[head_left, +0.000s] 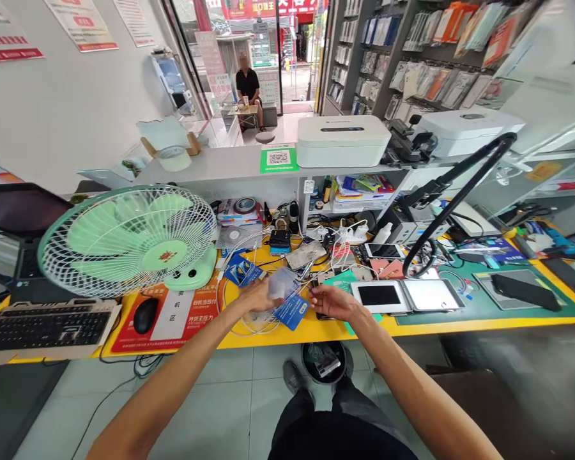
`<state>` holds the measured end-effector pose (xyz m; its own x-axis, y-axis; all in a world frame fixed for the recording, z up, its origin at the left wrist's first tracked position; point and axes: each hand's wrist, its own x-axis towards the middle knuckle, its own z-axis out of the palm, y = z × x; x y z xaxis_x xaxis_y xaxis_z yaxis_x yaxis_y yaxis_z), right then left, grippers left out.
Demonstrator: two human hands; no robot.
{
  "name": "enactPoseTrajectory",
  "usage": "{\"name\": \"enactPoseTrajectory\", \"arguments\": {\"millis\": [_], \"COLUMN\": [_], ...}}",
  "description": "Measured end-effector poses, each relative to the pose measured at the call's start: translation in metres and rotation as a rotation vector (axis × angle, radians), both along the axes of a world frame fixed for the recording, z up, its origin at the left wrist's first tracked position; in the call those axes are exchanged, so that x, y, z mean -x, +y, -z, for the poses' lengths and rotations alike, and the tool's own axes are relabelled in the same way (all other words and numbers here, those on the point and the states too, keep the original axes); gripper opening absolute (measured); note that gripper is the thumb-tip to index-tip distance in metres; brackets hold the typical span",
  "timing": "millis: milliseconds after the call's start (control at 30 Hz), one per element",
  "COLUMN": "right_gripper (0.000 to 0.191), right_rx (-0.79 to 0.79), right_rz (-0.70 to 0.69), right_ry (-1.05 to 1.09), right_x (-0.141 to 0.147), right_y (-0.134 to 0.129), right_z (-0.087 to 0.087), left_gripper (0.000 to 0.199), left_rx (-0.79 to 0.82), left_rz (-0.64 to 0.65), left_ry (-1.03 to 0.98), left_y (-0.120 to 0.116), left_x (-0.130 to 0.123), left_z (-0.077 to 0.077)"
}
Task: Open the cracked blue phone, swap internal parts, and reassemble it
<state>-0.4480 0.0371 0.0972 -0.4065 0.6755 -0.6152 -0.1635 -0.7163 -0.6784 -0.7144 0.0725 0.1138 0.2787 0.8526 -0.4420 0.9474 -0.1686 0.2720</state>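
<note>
Over the cluttered yellow desk, my left hand (257, 296) is closed on a translucent plastic piece (282, 283), blurred at its edges; I cannot tell if it is a bag or a case. A blue card (292, 311) lies just under it, and another blue printed packet (242, 270) rests behind the hand. My right hand (334, 301) is a little to the right, thumb and fingers pinched together; what they hold, if anything, is too small to make out. Beneath its wrist lies a green sheet (341, 281). White cables (230, 313) curl by the left hand.
A green fan (129, 243) stands left, with a mouse (145, 315) and keyboard (48, 329). To the right are a white-framed device (379, 294), a black lamp arm (455, 198) and a phone (526, 292). A bin (323, 362) sits between my feet. Someone (248, 83) sits beyond the counter.
</note>
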Motion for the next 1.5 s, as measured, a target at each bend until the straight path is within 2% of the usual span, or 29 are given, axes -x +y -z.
{"name": "enactPoseTrajectory", "arguments": {"millis": [133,233,333,433,533,633,700,833,900,1000,1133,1300,1400,1500], "right_gripper": [0.035,0.034,0.033,0.032,0.03,0.028,0.027,0.027,0.027,0.027,0.025,0.027,0.03,0.034], "right_rx": [0.009,0.008,0.001,-0.01,-0.032,-0.067,-0.094,-0.144,-0.182,-0.248,-0.3,-0.306,-0.304,-0.307], "right_rz": [0.104,0.163,0.196,0.197,0.181,0.157,0.145,0.162,0.203,0.3,0.362,0.38,0.361,0.317], "right_ry": [0.162,0.262,0.351,0.434,0.501,0.516,0.487,0.379,0.315,0.229,0.187,0.144,0.108,0.056], "right_x": [-0.027,-0.045,-0.066,-0.091,-0.121,-0.154,-0.18,-0.245,-0.282,-0.331,-0.371,-0.401,-0.428,-0.465], "right_y": [-0.027,-0.044,-0.058,-0.068,-0.073,-0.074,-0.074,-0.077,-0.083,-0.102,-0.135,-0.169,-0.18,-0.179], "right_z": [-0.015,-0.026,-0.038,-0.048,-0.051,-0.049,-0.049,-0.05,-0.052,-0.056,-0.05,-0.039,-0.046,-0.053], "left_gripper": [0.043,0.044,0.044,0.037,0.029,0.04,0.046,0.044,0.043,0.043,0.044,0.038,0.033,0.032], "left_rx": [-0.119,-0.169,-0.179,-0.118,0.033,0.196,0.254,0.322,0.375,0.408,0.423,0.362,0.349,0.34], "left_rz": [-0.078,-0.119,-0.147,-0.149,-0.173,-0.268,-0.367,-0.599,-0.647,-0.643,-0.542,-0.424,-0.405,-0.423], "left_ry": [0.027,-0.022,-0.142,-0.348,-0.606,-0.844,-0.97,-1.111,-1.13,-1.134,-1.144,-1.147,-1.157,-1.168], "left_y": [-0.021,-0.028,-0.032,-0.043,-0.064,-0.086,-0.096,-0.105,-0.105,-0.11,-0.123,-0.144,-0.153,-0.15], "left_x": [-0.011,-0.018,-0.032,-0.063,-0.118,-0.193,-0.246,-0.34,-0.38,-0.434,-0.485,-0.521,-0.549,-0.587], "left_z": [0.008,0.004,-0.015,-0.044,-0.071,-0.084,-0.085,-0.08,-0.079,-0.08,-0.072,-0.06,-0.066,-0.073]}}
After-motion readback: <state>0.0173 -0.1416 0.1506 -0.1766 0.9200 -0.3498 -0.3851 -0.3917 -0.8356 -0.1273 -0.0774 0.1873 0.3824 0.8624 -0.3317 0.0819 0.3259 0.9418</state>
